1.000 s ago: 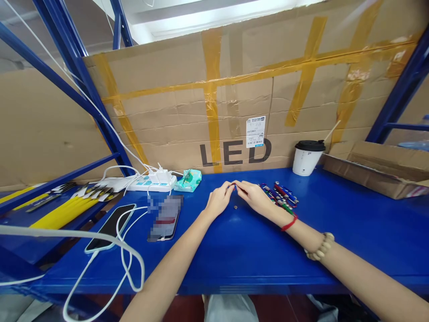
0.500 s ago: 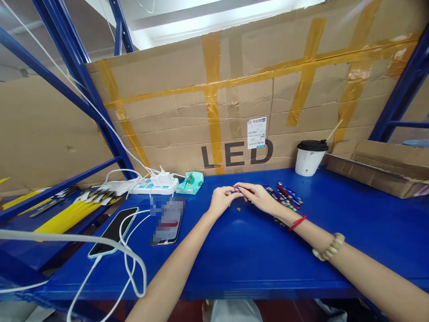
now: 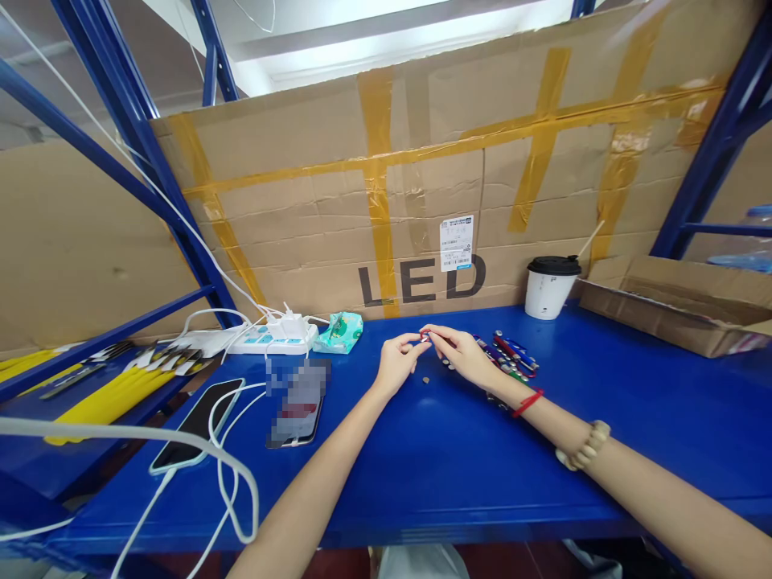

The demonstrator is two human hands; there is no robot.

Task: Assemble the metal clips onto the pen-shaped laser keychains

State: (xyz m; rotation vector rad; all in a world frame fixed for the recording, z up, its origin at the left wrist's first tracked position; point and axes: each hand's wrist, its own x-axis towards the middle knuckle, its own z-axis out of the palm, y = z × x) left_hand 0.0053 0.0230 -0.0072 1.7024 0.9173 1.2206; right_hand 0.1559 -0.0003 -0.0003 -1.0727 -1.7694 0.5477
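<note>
The left hand (image 3: 396, 366) and the right hand (image 3: 461, 356) meet over a smooth, shiny blue table (image 3: 482, 474). Take the spot where their fingertips meet as the middle of a clock, with twelve o'clock pointing away from the person. Right in that middle is a tiny red thing (image 3: 425, 334). The left fingers and thumb pinch it from the nine o'clock side, and the right fingers and thumb pinch it from the three o'clock side. It is too small to tell its exact shape.

At six o'clock, just below the fingertips, a small, round, grayish disc (image 3: 425, 380) lies on the table. At three o'clock, close to the right hand, is a messy pile of shiny red, blue and green metal tubes (image 3: 512, 354). The right wrist wears a thin red string band (image 3: 528, 403), and a pale round-bead bracelet (image 3: 585, 447) sits farther up the arm.

At two o'clock stands a white paper cup with a black lid (image 3: 550, 293). At nine o'clock sits a crinkly teal packet (image 3: 338, 334). At eight o'clock lies a dark phone in a pale blue case (image 3: 198, 428).
</note>
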